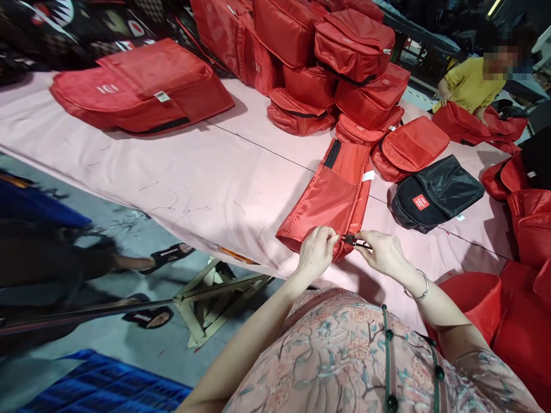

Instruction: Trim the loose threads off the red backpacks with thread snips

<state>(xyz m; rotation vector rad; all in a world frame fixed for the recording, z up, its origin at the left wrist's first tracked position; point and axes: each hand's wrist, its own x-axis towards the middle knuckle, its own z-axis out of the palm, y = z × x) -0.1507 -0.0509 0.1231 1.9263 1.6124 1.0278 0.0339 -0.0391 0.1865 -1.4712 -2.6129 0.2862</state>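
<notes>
A red fabric bag (329, 198) lies on the pink cloth-covered table in front of me, its near end under my hands. My right hand (384, 252) is closed around small black thread snips (356, 241), whose tips point left at the bag's near edge. Just left of the tips, my left hand (317, 249) pinches at that same edge. Whether it grips the fabric or a loose thread is too small to tell. A white label (368, 175) sticks out from the bag's right side.
Red bags (357, 46) stand piled at the back, with a larger red bag (142, 86) at left. A black bag (437, 192) lies to the right. More red bags crowd the right side. A person in yellow (469, 86) handles bags at the far right. Loose threads dot the table (181, 166).
</notes>
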